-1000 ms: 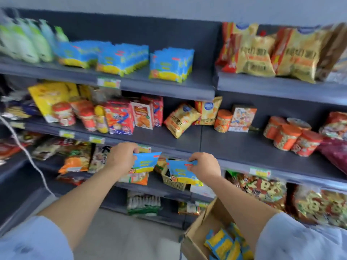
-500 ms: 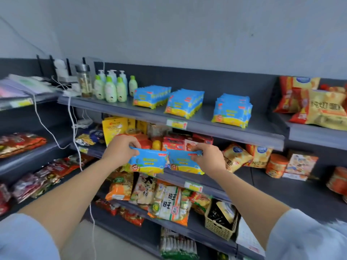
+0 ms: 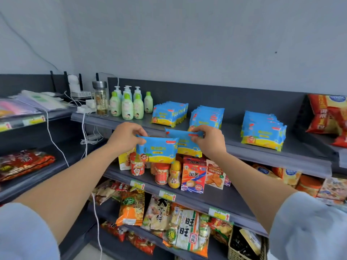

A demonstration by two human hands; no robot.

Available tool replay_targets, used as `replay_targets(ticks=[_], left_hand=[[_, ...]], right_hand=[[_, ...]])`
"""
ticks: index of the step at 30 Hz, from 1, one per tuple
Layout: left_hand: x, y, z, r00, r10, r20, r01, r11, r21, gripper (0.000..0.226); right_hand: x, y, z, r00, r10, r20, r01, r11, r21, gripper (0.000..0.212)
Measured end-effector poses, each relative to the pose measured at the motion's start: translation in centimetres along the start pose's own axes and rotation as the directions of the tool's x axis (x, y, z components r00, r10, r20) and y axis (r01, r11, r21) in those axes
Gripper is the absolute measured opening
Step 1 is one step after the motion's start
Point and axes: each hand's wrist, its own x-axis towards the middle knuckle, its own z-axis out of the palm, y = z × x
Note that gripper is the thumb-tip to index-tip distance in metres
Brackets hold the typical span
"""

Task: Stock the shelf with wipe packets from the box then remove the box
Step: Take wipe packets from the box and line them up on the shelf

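Left grip [image 3: 125, 136] pinches one wipe packet [image 3: 156, 152] by its top edge, and right grip [image 3: 210, 139] pinches a second packet [image 3: 185, 145]. Both hang just before the top shelf [image 3: 262, 156] lip. I'd lift clear of the lip, then seat them against the stacked packets [image 3: 206, 117] (box out of view).

The top shelf [image 3: 232, 135] lies bare between the middle wipe stack [image 3: 207, 117] and the right wipe stack [image 3: 262, 132]. Its left end is crowded by bottles [image 3: 127, 106].

Each wipe packet [image 3: 156, 151] was wrapped in glossy, slightly crinkled plastic film. The shelf [image 3: 232, 133] presented a matt, smooth, dark grey finish resembling painted metal. The lotion bottles [image 3: 127, 109] were smooth plastic; the tumbler [image 3: 101, 100] had a shiny metal cap.
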Motion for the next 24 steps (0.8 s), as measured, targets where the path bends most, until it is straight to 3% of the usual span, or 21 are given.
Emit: replay_targets(ticks=[11,24], left_hand=[[9.4,-2.1,-0.1,0.999,-0.005,-0.033,0.0,0.99,-0.141,0.017],[18.2,-5.0,-0.2,0.998,-0.024,-0.054,0.012,0.977,-0.214,0.02]], right_hand=[[11.5,-0.4,5.4,0.998,-0.049,-0.026,0.052,0.99,0.129,0.019],[19.9,1.1,11.5,1.0,-0.024,-0.011,0.025,0.997,0.074,0.022]])
